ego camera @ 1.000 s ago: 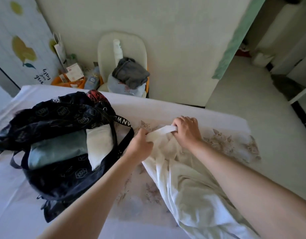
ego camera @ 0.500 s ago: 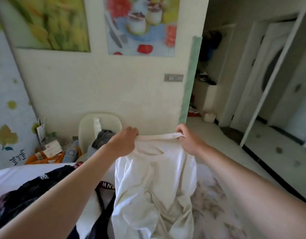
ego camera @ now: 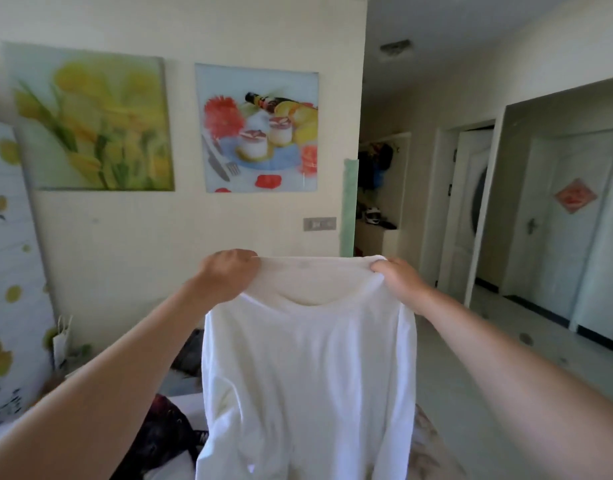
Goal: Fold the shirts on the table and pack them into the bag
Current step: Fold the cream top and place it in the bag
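Note:
A white shirt (ego camera: 308, 375) hangs in the air in front of me, stretched flat by its shoulders with the neckline on top. My left hand (ego camera: 225, 275) grips the shirt's left shoulder and my right hand (ego camera: 398, 282) grips its right shoulder, both at chest height above the table. The black patterned bag (ego camera: 159, 438) lies low at the left, mostly hidden behind the shirt and my left forearm. The shirt's lower hem runs out of view at the bottom.
The table (ego camera: 433, 448) with its floral cloth shows only at the bottom edge. A wall with two pictures (ego camera: 260, 129) stands straight ahead. A hallway with doors (ego camera: 575, 244) opens to the right. A paper bag (ego camera: 61, 341) stands by the left wall.
Both hands have lifted the shirt from the table up into the air and spread apart, pulling it flat. My view has tilted up from the table to the wall.

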Demonstrator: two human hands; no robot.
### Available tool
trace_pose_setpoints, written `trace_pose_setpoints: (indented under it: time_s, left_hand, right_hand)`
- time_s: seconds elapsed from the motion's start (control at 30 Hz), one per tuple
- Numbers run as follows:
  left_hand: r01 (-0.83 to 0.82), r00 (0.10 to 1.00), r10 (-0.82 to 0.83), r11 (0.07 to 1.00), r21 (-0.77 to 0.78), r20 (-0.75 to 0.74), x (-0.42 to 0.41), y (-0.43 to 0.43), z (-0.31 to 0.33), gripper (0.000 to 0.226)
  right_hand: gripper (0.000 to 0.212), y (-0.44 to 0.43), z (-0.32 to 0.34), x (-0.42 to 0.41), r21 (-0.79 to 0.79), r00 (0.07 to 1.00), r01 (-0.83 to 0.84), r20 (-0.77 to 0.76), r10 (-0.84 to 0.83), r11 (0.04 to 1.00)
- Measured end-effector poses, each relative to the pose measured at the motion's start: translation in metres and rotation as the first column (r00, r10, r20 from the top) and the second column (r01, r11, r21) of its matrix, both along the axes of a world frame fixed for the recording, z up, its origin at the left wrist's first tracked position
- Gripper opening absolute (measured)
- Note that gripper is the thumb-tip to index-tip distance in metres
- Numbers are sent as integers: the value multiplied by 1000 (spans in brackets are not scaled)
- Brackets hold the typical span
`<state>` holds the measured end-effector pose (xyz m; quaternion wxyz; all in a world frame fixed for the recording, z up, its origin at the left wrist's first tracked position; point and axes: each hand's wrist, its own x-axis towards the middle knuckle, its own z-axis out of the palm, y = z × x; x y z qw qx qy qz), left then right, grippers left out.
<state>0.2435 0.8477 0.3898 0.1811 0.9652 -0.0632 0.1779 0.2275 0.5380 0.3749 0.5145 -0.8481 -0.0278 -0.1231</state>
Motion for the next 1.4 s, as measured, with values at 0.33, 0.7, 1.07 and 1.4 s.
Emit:
trace_pose_setpoints:
  time_s: [0.33,0.7,1.07,1.4]
  left_hand:
    - [388,866,-426,903,-188,-260,-60,29,78,29]
    - [58,993,-67,994,-92,-99,19,-9,-95,26]
    - [-136,973,180,952,273,-142,114,-44,-242,33]
    - [-453,790,167,808,-377,-590,195,-62,-379,49]
  right_hand:
    - [44,-50,85,-47,144,786,-475,-375,492,868]
    - [53,-54,-69,24,-498,995,-39,-100,-12,866]
    - [50,-61,-229,124,-589,933,-5,-295,-209,808]
    - [57,-39,-361,206,-366,849,-226,-528,-2,903]
